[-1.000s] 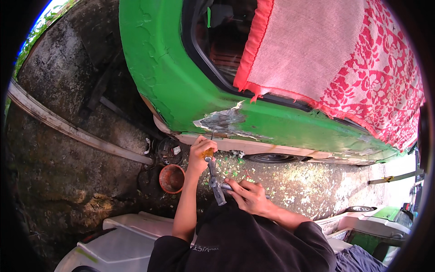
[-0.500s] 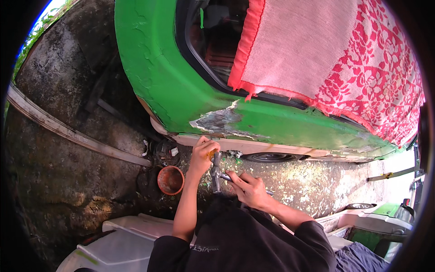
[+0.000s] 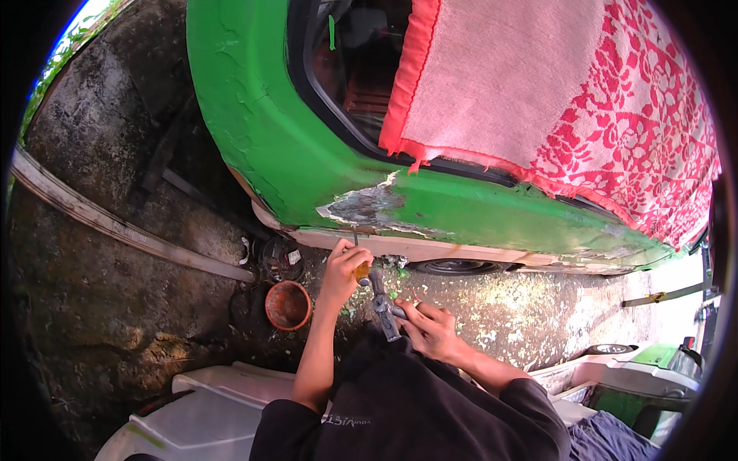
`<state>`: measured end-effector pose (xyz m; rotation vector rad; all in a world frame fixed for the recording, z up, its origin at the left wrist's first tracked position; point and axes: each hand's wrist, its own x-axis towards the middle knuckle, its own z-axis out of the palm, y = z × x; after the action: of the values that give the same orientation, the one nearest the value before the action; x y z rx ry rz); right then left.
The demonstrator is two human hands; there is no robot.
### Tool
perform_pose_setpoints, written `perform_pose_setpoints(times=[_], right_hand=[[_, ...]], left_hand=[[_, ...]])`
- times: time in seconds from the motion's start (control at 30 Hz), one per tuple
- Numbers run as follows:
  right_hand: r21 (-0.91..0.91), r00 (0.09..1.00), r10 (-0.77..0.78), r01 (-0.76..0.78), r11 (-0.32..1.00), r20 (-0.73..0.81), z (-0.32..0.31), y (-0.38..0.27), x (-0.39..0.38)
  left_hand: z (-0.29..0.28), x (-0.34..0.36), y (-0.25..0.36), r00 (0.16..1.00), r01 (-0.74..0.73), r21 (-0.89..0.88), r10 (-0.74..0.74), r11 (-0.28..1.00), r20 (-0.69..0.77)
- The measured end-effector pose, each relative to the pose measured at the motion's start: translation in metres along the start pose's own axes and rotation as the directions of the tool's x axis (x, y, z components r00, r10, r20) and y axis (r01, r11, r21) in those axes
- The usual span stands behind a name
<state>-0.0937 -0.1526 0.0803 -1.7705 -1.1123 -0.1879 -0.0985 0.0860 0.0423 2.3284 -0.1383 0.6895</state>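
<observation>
My left hand [image 3: 340, 275] is closed around the amber handle of a screwdriver [image 3: 362, 273]. Its thin metal shaft points up at the lower edge of a bare, scraped patch [image 3: 367, 206] on the green car body [image 3: 461, 198]; whether the tip touches is hard to tell. A hammer [image 3: 384, 307] is gripped by its handle in my right hand [image 3: 430, 329]. The hammer's head is close beside the butt of the screwdriver, and I cannot tell if they touch. Around the grey patch the paint has ragged, pale edges.
A reddish round pot [image 3: 289, 306] stands on the ground left of my left arm. Paint flakes litter the ground [image 3: 530, 307] below the car. A red and white patterned cloth [image 3: 507, 84] drapes over the car's window. Behind me lie pale panels [image 3: 223, 407].
The hammer and my right hand have shifted slightly right and toward me. More of the screwdriver, including its shaft, now shows above my left hand. The view has shifted a little.
</observation>
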Motion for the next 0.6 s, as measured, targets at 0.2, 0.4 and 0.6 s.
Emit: perform_pose_setpoints(times=[0.2,0.4,0.6], right_hand=[[0.018,0.999,0.026,-0.027,0.999,0.022,-0.001,-0.001,-0.002],[0.038,1.000,0.013,-0.013,0.999,0.015,0.001,0.000,-0.004],[0.034,1.000,0.023,-0.023,0.999,0.018,0.001,0.001,-0.004]], left_hand=[[-0.003,0.002,0.003,1.000,0.007,0.018,-0.007,1.000,0.003],[-0.001,0.007,0.001,1.000,-0.020,0.016,0.020,1.000,-0.013],[-0.005,0.014,-0.003,0.999,-0.021,-0.008,0.021,1.000,-0.039]])
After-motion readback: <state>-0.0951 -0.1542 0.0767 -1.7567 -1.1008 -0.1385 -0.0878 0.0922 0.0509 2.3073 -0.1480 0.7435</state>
